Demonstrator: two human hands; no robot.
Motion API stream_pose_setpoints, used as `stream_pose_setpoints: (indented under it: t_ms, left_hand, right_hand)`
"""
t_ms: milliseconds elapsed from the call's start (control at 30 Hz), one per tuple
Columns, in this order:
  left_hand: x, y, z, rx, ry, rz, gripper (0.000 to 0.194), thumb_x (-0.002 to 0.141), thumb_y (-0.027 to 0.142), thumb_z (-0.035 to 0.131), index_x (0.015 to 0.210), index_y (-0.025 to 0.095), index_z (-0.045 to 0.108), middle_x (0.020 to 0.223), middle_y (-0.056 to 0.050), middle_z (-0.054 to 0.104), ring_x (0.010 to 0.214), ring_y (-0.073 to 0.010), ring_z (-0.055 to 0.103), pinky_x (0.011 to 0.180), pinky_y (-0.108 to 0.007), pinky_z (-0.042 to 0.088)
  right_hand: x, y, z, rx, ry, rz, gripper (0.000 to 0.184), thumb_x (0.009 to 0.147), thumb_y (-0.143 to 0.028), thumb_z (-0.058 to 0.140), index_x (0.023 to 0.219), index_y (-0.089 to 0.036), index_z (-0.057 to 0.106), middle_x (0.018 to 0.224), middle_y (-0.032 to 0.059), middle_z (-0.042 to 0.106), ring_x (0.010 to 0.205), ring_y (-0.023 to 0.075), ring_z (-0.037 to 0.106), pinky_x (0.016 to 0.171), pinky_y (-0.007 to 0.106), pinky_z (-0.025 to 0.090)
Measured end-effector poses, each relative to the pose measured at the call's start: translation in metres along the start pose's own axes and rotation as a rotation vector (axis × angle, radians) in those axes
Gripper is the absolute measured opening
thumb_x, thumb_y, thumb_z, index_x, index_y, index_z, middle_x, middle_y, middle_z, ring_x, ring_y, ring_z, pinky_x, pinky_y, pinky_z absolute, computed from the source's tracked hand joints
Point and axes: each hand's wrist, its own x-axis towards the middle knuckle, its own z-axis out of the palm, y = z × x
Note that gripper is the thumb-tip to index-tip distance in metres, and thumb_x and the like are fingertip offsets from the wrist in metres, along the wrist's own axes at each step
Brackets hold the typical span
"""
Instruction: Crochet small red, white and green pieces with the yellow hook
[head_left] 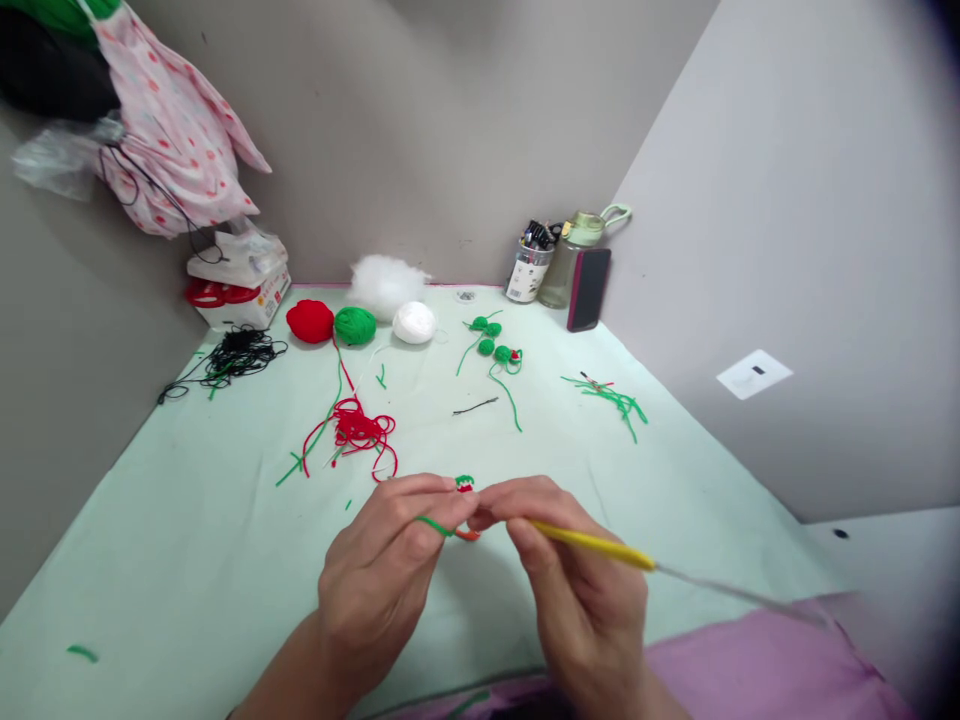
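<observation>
Left hand [386, 575] has its thumb and fingers pressed together, pinching a tiny green, white and red yarn piece [465, 485] that pokes up right where the fingertips of both hands meet, out over the near middle of the counter [187, 580]. Right hand [585, 580] is pinching a yellow-handled tool [596, 545] between thumb and fingers, with its thin metal rod sticking out down to the right; can't tell what the end near the yarn piece is doing, fingers are in the way. Bit of green yarn [434, 524] lies across the left fingers too, and some orange-red thing [468, 535] peeks out just under the fingertips, too covered up to make out. Just past the hands, a little to the left, there's a messy red yarn tangle [360, 428], and a short black strand [475, 406] lies further back in the middle. Behind that sit some small green yarn balls [502, 354] with loose tails. Over on the right it's a pile of green yarn scraps [619, 403]. Toward the back you've got a red ball [310, 321], a green ball [355, 326] and a white ball [414, 323] lined up, with white fluff [386, 284] behind them and a black tangle [240, 352] off to the left. Back right corner: pen cup [527, 272], bottle [557, 278] and a phone [589, 290] standing upright.
</observation>
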Motion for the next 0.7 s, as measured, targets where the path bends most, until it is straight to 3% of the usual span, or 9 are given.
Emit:
stream_pose_setpoints:
  t_ms: [100,233,300,367,500,700]
  left_hand:
    - [-0.003,-0.001,0.004,-0.054,0.053,-0.173,0.049,0.085,-0.003,0.072,0.112,0.036,0.082,0.096,0.001,0.083,0.092,-0.0205,0.077,0.083,-0.031,0.062]
    - [-0.006,0.002,0.007,-0.207,0.140,-0.575,0.026,0.085,0.013,0.082,0.103,0.032,0.083,0.096,0.001,0.081,0.089,-0.0179,0.076,0.081,-0.026,0.063]
    - [-0.005,0.004,0.008,-0.323,0.147,-0.729,0.022,0.083,0.019,0.085,0.102,0.030,0.082,0.093,0.001,0.081,0.087,-0.0173,0.078,0.080,-0.024,0.064]
    - [-0.004,0.005,0.007,-0.401,0.126,-0.781,0.023,0.083,0.020,0.085,0.104,0.029,0.080,0.092,0.002,0.082,0.086,-0.0171,0.079,0.078,-0.023,0.065]
    - [-0.005,0.004,0.005,-0.290,0.102,-0.569,0.032,0.087,0.009,0.079,0.110,0.031,0.078,0.096,0.005,0.081,0.089,-0.0138,0.078,0.082,-0.021,0.064]
    - [-0.004,-0.001,0.001,0.034,0.058,-0.017,0.045,0.086,-0.008,0.068,0.117,0.024,0.072,0.101,0.002,0.076,0.096,-0.0128,0.070,0.090,-0.023,0.058]
  right_hand:
    - [-0.009,0.007,0.005,-0.123,-0.017,-0.121,0.033,0.093,0.004,0.055,0.112,-0.018,0.071,0.101,0.0121,0.079,0.099,0.0215,0.078,0.078,0.031,0.066]
    - [-0.021,0.020,0.010,-0.133,0.009,-0.242,0.032,0.095,0.002,0.058,0.117,-0.018,0.073,0.120,0.0183,0.077,0.105,0.0222,0.077,0.078,0.031,0.067]
    - [-0.019,0.021,0.011,-0.055,0.033,-0.205,0.030,0.098,-0.002,0.057,0.116,-0.019,0.074,0.118,0.0160,0.078,0.103,0.0209,0.078,0.079,0.031,0.067]
    - [-0.014,0.018,0.009,0.027,0.046,-0.132,0.028,0.100,-0.005,0.056,0.114,-0.020,0.075,0.109,0.0119,0.081,0.100,0.0197,0.078,0.081,0.030,0.067]
    - [-0.005,0.007,0.005,0.089,0.062,-0.067,0.025,0.103,-0.009,0.054,0.110,-0.020,0.075,0.093,0.0074,0.082,0.098,0.0195,0.078,0.083,0.031,0.066]
    - [-0.009,0.003,0.002,-0.053,0.033,-0.174,0.027,0.104,-0.010,0.050,0.116,-0.019,0.072,0.105,0.0132,0.081,0.098,0.0208,0.080,0.078,0.030,0.068]
